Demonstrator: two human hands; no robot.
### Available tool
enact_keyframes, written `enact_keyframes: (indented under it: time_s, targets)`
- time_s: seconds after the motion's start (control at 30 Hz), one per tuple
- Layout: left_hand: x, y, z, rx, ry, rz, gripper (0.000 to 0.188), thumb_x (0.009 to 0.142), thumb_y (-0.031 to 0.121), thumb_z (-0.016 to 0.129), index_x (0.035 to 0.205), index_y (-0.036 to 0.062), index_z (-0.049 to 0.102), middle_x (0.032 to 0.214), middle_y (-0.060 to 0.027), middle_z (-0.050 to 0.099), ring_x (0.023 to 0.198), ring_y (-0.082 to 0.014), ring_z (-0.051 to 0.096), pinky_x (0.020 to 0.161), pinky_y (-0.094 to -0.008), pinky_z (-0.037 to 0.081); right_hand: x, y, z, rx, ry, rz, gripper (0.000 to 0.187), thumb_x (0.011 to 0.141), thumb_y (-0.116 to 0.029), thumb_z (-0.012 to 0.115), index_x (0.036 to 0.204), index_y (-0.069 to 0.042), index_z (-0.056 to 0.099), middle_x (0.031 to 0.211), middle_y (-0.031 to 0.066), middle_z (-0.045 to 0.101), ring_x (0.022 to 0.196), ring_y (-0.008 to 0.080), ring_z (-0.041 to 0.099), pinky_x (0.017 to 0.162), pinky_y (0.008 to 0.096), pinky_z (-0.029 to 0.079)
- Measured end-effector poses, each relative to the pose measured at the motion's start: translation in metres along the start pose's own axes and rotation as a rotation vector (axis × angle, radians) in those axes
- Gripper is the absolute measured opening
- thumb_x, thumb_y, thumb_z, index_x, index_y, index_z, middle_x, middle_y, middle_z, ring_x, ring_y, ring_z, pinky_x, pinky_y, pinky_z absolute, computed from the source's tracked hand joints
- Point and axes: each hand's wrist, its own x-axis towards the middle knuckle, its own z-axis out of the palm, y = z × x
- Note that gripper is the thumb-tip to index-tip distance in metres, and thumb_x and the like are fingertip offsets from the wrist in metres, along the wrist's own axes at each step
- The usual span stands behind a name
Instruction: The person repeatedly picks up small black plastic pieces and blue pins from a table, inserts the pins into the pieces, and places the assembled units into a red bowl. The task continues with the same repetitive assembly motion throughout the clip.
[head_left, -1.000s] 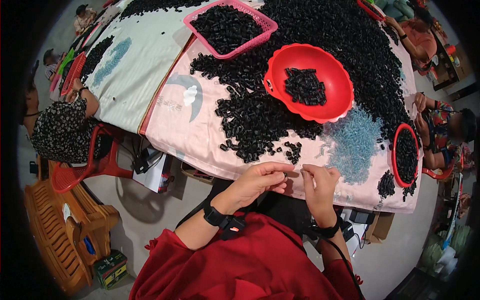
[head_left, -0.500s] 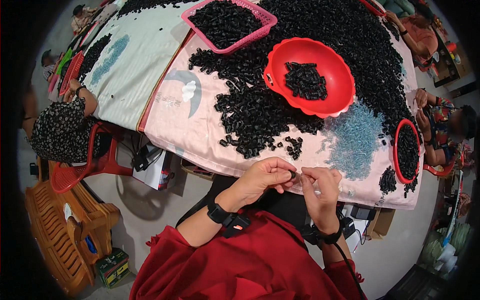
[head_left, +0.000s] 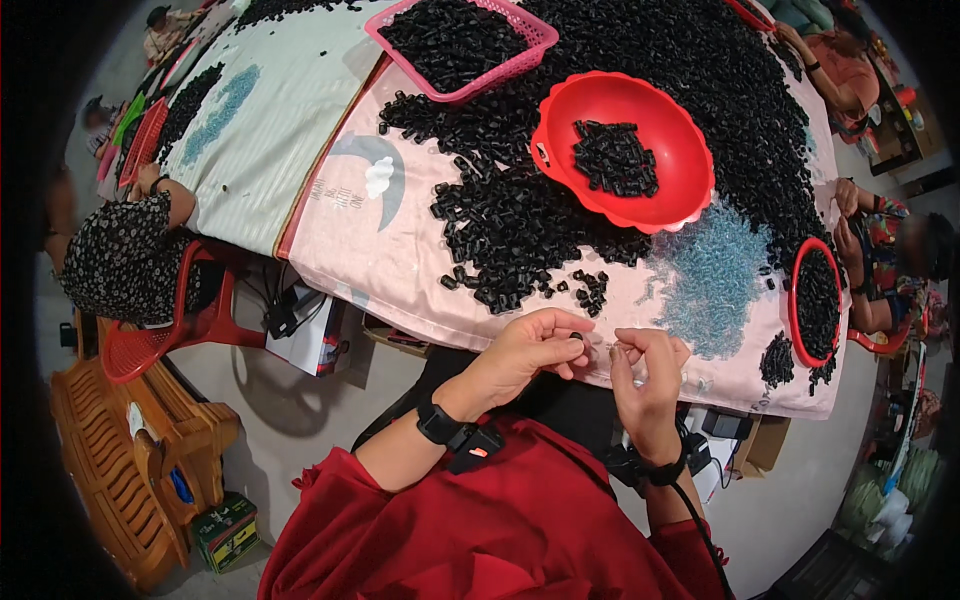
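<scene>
My left hand [head_left: 530, 352] is closed at the table's front edge, with a small black plastic piece [head_left: 577, 338] between thumb and fingertips. A short gap away, my right hand [head_left: 648, 372] has its thumb and index finger pinched together. Whatever is between them is too small to make out. Just beyond my right hand spreads a pile of small clear bluish pieces [head_left: 712, 285]. Loose black plastic pieces [head_left: 510, 235] lie heaped ahead of my left hand. A red scalloped bowl [head_left: 682, 135] holds more black pieces.
A pink basket [head_left: 480, 92] full of black pieces stands at the back. At right is a red oval basket [head_left: 797, 310] with slim black pieces. Co-workers sit at left [head_left: 125, 255] and right [head_left: 915, 245]. A red chair [head_left: 165, 345] and wooden bench [head_left: 120, 460] are at lower left.
My fingertips were nearly meeting at the black piece. Now the hands have drawn a little apart, and the black piece stays in my left hand.
</scene>
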Motion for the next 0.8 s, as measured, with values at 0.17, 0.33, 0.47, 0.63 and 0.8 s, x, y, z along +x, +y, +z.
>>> enact_keyframes:
  time_s: [0.17,0.33,0.47,0.63,0.8]
  targets:
    - [0.001,-0.001,0.000,0.038,-0.080,-0.041,0.035,0.105,0.014,0.070,0.136,-0.0023,0.066,0.110,-0.0077,0.074,0.097,-0.0131,0.070,0.082,-0.0255,0.059,0.003,0.003,-0.001,0.048,0.023,-0.060,0.020,0.089,0.000,0.078,0.107,-0.008,0.072,0.095,0.0032,0.070,0.083,0.0189,0.064,0.091,0.0357,0.037]
    - [0.000,0.001,0.006,0.116,-0.027,-0.056,0.028,0.105,0.015,0.070,0.129,-0.0010,0.070,0.109,-0.0061,0.074,0.095,-0.0117,0.070,0.081,-0.0255,0.059,0.004,-0.002,-0.003,0.065,0.007,-0.073,0.018,0.089,0.000,0.077,0.105,-0.008,0.073,0.095,0.0031,0.071,0.087,0.0198,0.065,0.091,0.0371,0.036]
    - [-0.003,0.003,0.009,0.166,-0.012,-0.009,0.024,0.105,0.015,0.070,0.124,-0.0003,0.071,0.107,-0.0052,0.073,0.092,-0.0100,0.068,0.080,-0.0256,0.058,0.004,-0.002,-0.002,0.014,-0.046,-0.117,0.018,0.089,0.000,0.078,0.105,-0.008,0.073,0.097,0.0043,0.071,0.087,0.0197,0.064,0.092,0.0375,0.037]
    - [0.000,-0.004,0.005,0.243,-0.030,0.045,0.024,0.105,0.013,0.070,0.124,-0.0012,0.070,0.103,-0.0047,0.073,0.087,-0.0094,0.067,0.079,-0.0251,0.057,0.004,-0.004,-0.001,0.030,-0.061,-0.089,0.017,0.089,0.000,0.078,0.104,-0.008,0.074,0.098,0.0040,0.071,0.086,0.0188,0.063,0.092,0.0367,0.037]
    - [-0.001,-0.002,0.008,0.237,0.005,0.041,0.024,0.104,0.012,0.071,0.123,-0.0026,0.070,0.102,-0.0050,0.073,0.086,-0.0098,0.067,0.079,-0.0250,0.057,0.003,-0.004,-0.002,0.041,-0.093,-0.086,0.017,0.091,0.000,0.076,0.106,-0.008,0.078,0.094,0.0016,0.072,0.087,0.0179,0.063,0.092,0.0357,0.036]
